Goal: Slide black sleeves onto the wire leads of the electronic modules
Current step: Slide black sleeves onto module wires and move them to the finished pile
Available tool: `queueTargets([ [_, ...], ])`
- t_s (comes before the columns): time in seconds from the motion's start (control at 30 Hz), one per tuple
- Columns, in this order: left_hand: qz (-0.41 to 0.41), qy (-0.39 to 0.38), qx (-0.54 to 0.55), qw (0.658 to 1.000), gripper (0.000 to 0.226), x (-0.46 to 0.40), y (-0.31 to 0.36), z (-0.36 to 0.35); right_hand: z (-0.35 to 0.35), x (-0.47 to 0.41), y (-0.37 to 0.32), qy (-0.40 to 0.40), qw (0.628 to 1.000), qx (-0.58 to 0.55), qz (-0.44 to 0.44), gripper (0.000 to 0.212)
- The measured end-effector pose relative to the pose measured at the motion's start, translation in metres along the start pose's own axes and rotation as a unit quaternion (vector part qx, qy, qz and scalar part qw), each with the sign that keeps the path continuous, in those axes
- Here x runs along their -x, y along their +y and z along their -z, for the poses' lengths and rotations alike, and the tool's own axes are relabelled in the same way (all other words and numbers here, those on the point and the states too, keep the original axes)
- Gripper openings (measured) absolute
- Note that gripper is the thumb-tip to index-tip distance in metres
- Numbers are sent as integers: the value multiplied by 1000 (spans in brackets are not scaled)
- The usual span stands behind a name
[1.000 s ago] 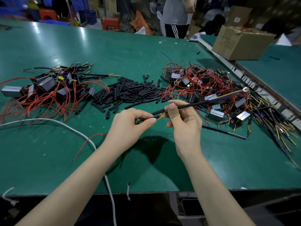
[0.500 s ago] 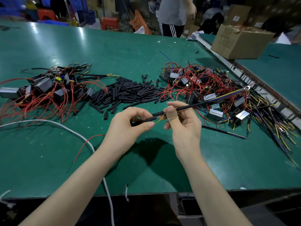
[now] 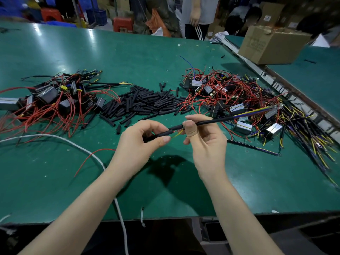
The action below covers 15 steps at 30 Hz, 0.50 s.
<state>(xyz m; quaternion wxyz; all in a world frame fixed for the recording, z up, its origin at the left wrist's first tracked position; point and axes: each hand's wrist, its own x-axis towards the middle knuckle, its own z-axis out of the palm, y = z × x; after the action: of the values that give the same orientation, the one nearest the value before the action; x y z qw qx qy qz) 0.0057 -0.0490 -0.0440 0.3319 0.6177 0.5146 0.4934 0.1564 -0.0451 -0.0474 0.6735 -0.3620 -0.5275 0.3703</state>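
My left hand (image 3: pixel 137 144) pinches a short black sleeve (image 3: pixel 162 133) between thumb and fingers, above the green table. My right hand (image 3: pixel 204 138) pinches a long black-sheathed wire lead (image 3: pixel 217 120) whose yellow and purple wires run up right toward the module pile. A short stretch of yellow wire (image 3: pixel 177 134) shows between the sleeve's end and my right thumb. A heap of loose black sleeves (image 3: pixel 141 103) lies just behind my hands. Modules with red leads lie in a pile at the left (image 3: pixel 49 100) and in a bigger pile at the right (image 3: pixel 230 100).
A white cable (image 3: pixel 95 159) curves over the green table (image 3: pixel 55 190) at the front left, with a loose red wire (image 3: pixel 90 157) beside it. A cardboard box (image 3: pixel 272 45) stands at the back right. People stand beyond the far edge.
The sleeve in my left hand has drawn slightly left and down, so more yellow wire shows between it and my right thumb. Both hands keep their grip.
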Motion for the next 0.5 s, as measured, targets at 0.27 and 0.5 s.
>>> queueTargets([
  [0.27,-9,-1,-33,999,20,-1,6,-3,0,-1,-2,-9,1000,-8,-8,11],
  [0.5,-12,-14,-81,997,18,-5,11,-4,2,-5,-2,11,998,-42,-46,7],
])
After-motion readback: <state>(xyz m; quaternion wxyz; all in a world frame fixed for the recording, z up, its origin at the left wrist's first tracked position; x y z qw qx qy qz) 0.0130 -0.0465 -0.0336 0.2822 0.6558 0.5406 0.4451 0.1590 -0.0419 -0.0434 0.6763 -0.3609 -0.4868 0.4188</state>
